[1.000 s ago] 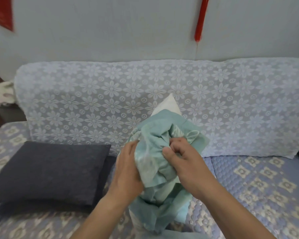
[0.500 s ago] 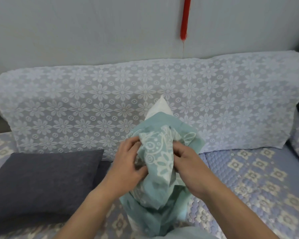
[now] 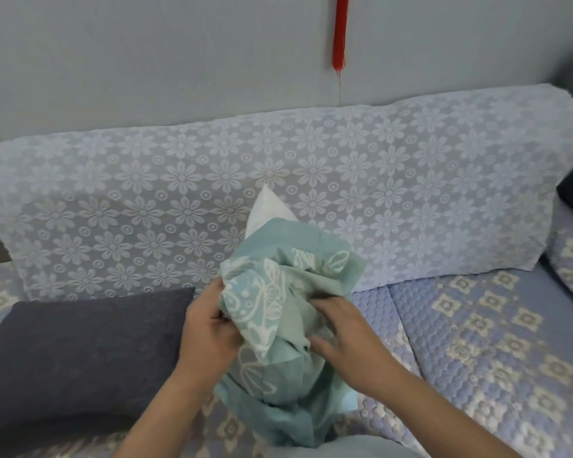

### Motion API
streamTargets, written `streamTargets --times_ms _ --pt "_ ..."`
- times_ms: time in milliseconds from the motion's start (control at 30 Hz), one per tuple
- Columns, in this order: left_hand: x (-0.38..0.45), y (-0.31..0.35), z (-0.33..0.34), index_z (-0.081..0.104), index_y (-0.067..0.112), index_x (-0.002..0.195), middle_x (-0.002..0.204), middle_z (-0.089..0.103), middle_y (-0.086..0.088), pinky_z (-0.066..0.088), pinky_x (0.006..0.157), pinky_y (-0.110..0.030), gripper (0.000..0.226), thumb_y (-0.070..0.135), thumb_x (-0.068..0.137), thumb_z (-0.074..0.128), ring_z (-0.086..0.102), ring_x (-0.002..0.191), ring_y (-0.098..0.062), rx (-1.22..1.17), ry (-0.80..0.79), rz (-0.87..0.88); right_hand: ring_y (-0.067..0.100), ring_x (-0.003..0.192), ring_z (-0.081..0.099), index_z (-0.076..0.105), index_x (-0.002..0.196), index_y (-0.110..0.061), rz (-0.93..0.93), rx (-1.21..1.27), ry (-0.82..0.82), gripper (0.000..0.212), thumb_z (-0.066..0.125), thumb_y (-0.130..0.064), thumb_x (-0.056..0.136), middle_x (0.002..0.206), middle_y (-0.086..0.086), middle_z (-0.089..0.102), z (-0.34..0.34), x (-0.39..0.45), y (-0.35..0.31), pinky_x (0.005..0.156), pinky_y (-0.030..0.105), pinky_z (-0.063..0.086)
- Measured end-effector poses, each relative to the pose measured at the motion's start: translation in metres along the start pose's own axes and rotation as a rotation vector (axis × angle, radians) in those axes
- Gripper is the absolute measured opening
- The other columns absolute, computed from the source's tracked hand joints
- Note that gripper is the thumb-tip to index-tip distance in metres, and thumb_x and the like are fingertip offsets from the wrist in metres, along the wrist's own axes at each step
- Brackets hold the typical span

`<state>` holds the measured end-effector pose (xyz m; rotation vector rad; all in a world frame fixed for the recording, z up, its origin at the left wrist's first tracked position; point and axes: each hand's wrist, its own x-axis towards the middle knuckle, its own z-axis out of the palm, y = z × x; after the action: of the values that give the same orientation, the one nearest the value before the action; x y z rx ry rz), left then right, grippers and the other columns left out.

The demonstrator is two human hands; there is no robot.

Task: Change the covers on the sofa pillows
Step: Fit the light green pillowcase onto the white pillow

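Wide across the back runs the sofa [image 3: 477, 342], its backrest draped in a pale lace throw [image 3: 146, 206] full of daisy shapes, its seat quilted in blue with cream squares. Down on the seat's left side lies a dark grey pillow [image 3: 80, 352], flat, its far edge close to the foot of the backrest. Centre of the seat, right at the front edge, here is the action: a teal cover [image 3: 278, 325] with white leaf and scroll print, bunched up in folds around a white pillow insert [image 3: 267, 209], whose 1 bare corner pokes up out of the cloth against the lace. The left hand [image 3: 209, 332] has its fingers curled into the bunched cloth on the left, pinching a fold tight. The right hand [image 3: 344, 332] sits on the other side, thumb stretched along the cloth, fingertips tucked under a fold, gripping it. High on the wall above the backrest hangs a red tassel [image 3: 339, 31], straight down.
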<state>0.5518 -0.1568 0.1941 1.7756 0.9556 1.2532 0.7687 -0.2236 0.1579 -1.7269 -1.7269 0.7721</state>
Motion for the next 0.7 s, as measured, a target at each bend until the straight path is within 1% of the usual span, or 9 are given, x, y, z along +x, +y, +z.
streamTargets --times_ms 67,100,233,333,433,467,567,633,700 --pt "0.005 0.002 -0.006 0.071 0.023 0.092 0.088 0.072 0.001 0.056 0.071 -0.029 0.035 -0.007 0.076 0.079 0.067 0.079 -0.021 0.042 -0.036 -0.003 0.006 0.098 0.045 0.064 0.093 -0.023 -0.042 -0.116 0.076 0.006 0.068 -0.028 0.090 0.096 -0.013 0.052 0.010 0.004 0.006 0.088 0.028 0.044" --pt "0.007 0.002 -0.010 0.071 0.025 0.092 0.087 0.072 0.003 0.056 0.071 -0.029 0.038 -0.009 0.077 0.079 0.067 0.078 -0.019 0.049 -0.043 -0.034 0.008 0.089 0.044 0.058 0.081 -0.022 -0.047 -0.170 0.115 0.013 0.065 -0.025 0.092 0.086 -0.012 0.050 0.009 0.008 0.007 0.080 0.030 0.043" --pt "0.014 -0.007 -0.039 0.070 0.012 0.088 0.082 0.070 0.001 0.055 0.069 -0.040 0.022 -0.003 0.076 0.081 0.064 0.074 -0.021 0.222 -0.076 -0.115 0.014 0.074 0.046 0.052 0.084 -0.017 -0.012 -0.233 0.298 0.017 0.048 -0.016 0.100 0.082 -0.006 0.049 -0.021 0.003 0.011 0.065 0.037 0.041" --pt "0.017 0.000 -0.047 0.073 0.020 0.087 0.085 0.071 0.010 0.053 0.068 -0.026 0.019 0.024 0.074 0.087 0.067 0.078 -0.006 0.271 -0.184 -0.050 0.018 0.061 0.045 0.051 0.084 -0.013 -0.075 -0.342 0.508 0.018 0.052 0.001 0.095 0.078 -0.004 0.048 -0.048 -0.004 0.015 0.051 0.036 0.038" --pt "0.017 0.012 -0.043 0.076 0.022 0.093 0.096 0.074 0.008 0.053 0.076 -0.024 0.024 0.039 0.077 0.081 0.070 0.090 -0.010 0.213 -0.324 -0.042 0.019 0.058 0.041 0.049 0.079 -0.010 0.026 -0.381 0.566 0.020 0.050 0.006 0.090 0.073 -0.002 0.044 -0.035 0.004 0.026 0.047 0.028 0.029" --pt "0.017 0.013 -0.042 0.075 0.025 0.090 0.093 0.073 0.007 0.052 0.076 -0.024 0.018 0.037 0.078 0.080 0.069 0.088 -0.010 0.183 -0.334 -0.053 0.018 0.058 0.043 0.049 0.077 -0.012 0.070 -0.440 0.498 0.020 0.052 0.006 0.087 0.071 -0.002 0.044 -0.020 0.004 0.030 0.048 0.026 0.027" --pt "0.009 0.009 -0.041 0.071 0.025 0.081 0.091 0.067 0.006 0.049 0.081 -0.027 0.006 0.026 0.078 0.076 0.064 0.090 -0.013 0.146 -0.316 -0.092 0.022 0.060 0.057 0.056 0.074 -0.016 0.017 -0.518 0.057 0.021 0.067 0.000 0.068 0.069 0.001 0.054 0.036 -0.006 0.039 0.048 0.030 0.038" --pt "-0.007 0.000 -0.038 0.078 0.028 0.090 0.118 0.065 0.014 0.045 0.100 -0.024 0.023 0.008 0.078 0.078 0.060 0.117 -0.006 0.065 -0.238 -0.281 0.026 0.068 0.064 0.063 0.077 -0.012 0.003 -0.389 -0.167 0.005 0.065 -0.009 0.073 0.076 0.005 0.064 0.044 -0.008 0.035 0.054 0.034 0.046" --pt "-0.025 -0.005 -0.036 0.079 0.030 0.102 0.141 0.053 0.022 0.037 0.113 -0.028 0.039 0.000 0.077 0.079 0.047 0.134 0.001 -0.058 -0.117 -0.497 0.018 0.082 0.065 0.072 0.091 -0.015 0.197 -0.242 -0.393 0.017 0.058 -0.024 0.092 0.089 -0.002 0.069 0.016 0.005 0.037 0.073 0.032 0.053"
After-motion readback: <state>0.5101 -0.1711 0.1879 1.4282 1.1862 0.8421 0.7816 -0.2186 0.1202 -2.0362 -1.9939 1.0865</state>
